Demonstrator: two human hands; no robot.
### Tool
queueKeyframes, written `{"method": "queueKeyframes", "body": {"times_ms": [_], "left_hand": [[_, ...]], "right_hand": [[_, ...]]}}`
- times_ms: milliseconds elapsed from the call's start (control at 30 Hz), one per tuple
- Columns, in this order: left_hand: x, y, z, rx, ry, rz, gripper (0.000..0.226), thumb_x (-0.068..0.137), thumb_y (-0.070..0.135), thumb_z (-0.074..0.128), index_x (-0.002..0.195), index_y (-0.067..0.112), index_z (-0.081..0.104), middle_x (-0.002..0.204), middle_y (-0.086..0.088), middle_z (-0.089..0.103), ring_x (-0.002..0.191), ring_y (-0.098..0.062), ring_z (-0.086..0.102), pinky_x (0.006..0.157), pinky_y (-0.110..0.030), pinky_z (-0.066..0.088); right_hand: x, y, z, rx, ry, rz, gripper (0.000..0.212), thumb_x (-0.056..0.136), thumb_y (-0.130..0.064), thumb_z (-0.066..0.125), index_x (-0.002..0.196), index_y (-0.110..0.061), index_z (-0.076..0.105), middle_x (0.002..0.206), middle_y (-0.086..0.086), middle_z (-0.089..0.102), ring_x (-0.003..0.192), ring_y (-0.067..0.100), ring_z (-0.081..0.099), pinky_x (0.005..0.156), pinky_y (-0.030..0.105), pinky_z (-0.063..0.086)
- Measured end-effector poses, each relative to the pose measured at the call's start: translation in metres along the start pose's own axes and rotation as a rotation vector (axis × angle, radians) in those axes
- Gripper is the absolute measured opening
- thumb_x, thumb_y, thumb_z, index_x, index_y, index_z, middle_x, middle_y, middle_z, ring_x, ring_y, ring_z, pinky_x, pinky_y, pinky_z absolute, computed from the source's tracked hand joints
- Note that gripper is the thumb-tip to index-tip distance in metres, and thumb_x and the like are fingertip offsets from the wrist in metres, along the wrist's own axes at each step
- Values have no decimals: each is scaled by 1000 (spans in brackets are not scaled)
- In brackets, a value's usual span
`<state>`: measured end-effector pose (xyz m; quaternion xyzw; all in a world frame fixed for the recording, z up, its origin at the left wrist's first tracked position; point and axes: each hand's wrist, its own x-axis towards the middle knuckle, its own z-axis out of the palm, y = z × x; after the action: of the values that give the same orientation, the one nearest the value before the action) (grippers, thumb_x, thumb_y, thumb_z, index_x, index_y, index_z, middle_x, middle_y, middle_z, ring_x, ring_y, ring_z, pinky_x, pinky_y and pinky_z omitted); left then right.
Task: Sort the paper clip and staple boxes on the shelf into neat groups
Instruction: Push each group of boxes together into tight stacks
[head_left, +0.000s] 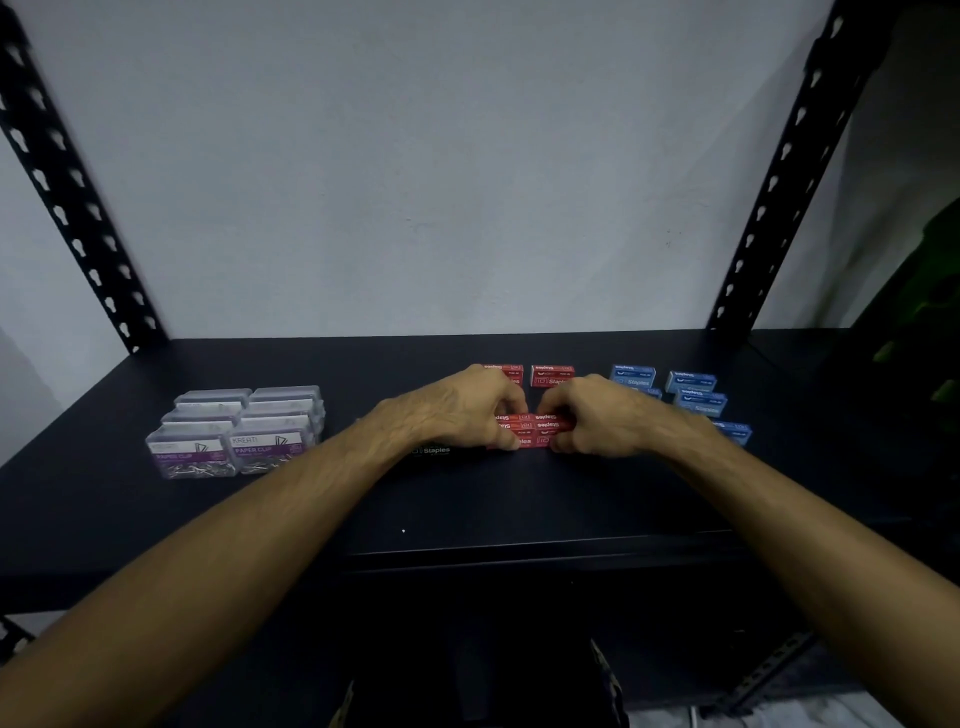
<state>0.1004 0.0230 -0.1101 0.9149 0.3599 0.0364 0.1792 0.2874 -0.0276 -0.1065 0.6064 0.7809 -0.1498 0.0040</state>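
A: What are the hands doing?

B: Both are together at the middle of the shelf (519, 499). The left hand (457, 410) and the right hand (602, 415) curl their fingers round a cluster of red staple boxes (535, 428), one hand at each end, pinching the cluster between them.

A: How do those boxes lie?

B: Flat on the black shelf board, long axes running left to right, packed side by side in rows. Some white "Staples" lettering reads upside down from here, some upright. How many boxes are in the cluster I cannot tell; the fingers cover the ends.

A: And around them?

B: Just behind the hands, two more red boxes (552, 375) stand near the back, also long side left to right. A black staple box (431, 451) lies just under the left wrist, its white lettering barely visible against the board.

A: Further out?

B: To the right, blue staple boxes (693, 387) sit in a loose group, partly hidden by the right hand. Well apart on the left, clear paper clip boxes (239, 431) with purple labels stand in two tidy columns, touching each other. Black perforated uprights (78, 208) frame the grey wall.
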Motion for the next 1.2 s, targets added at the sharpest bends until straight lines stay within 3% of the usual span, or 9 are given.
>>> {"method": "queueKeyframes", "body": {"times_ms": [133, 233, 367, 467, 567, 833, 1200], "left_hand": [[-1, 1, -3, 32, -8, -18, 45, 81, 45, 75, 119, 23, 66, 105, 6, 67, 85, -5, 61, 78, -26, 52], [-3, -1, -18, 3, 89, -46, 49, 81, 58, 68, 117, 24, 67, 105, 8, 66, 91, -7, 62, 79, -26, 51], [8, -14, -36, -35, 234, -92, 33, 89, 45, 65, 112, 21, 70, 104, 7, 66, 94, -8, 60, 79, -22, 43], [25, -25, -34, -14, 240, -126, 34, 91, 37, 66, 120, 18, 65, 111, 2, 66, 97, -10, 58, 82, -23, 43], [42, -31, -25, -9, 194, -141, 37, 90, 34, 68, 124, 19, 63, 119, 0, 65, 102, -12, 60, 86, -24, 45], [59, -32, -11, -7, 159, -120, 20, 93, 23, 66, 111, 16, 71, 108, 0, 70, 92, -11, 61, 78, -22, 43], [58, -33, -9, -10, 187, -82, 21, 93, 22, 65, 111, 15, 72, 106, 1, 71, 90, -9, 61, 77, -21, 44]], "right_hand": [[-1, 1, -2, 15, 3, 7, 32, 86, -39, 71, 114, -27, 62, 101, -8, 65, 86, 7, 61, 77, 28, 51], [-6, 4, -12, 75, 26, 31, 35, 86, -51, 66, 114, -30, 62, 102, -13, 62, 91, 8, 60, 78, 28, 48], [0, 18, -28, 68, 201, 52, 34, 91, -43, 62, 119, -24, 64, 113, -6, 64, 97, 12, 60, 81, 29, 49], [18, 26, -28, -32, 283, 87, 39, 94, -33, 60, 130, -20, 59, 128, 2, 59, 110, 19, 59, 91, 34, 49], [35, 29, -22, -91, 260, 109, 39, 95, -30, 59, 132, -20, 57, 130, 5, 54, 114, 24, 56, 93, 38, 49], [54, 32, -14, -20, 223, 71, 23, 97, -17, 54, 117, -17, 65, 112, 3, 68, 92, 16, 60, 79, 30, 49], [53, 33, -15, 48, 193, 26, 25, 99, -17, 53, 120, -18, 65, 114, 1, 68, 99, 16, 63, 87, 35, 54]]}}
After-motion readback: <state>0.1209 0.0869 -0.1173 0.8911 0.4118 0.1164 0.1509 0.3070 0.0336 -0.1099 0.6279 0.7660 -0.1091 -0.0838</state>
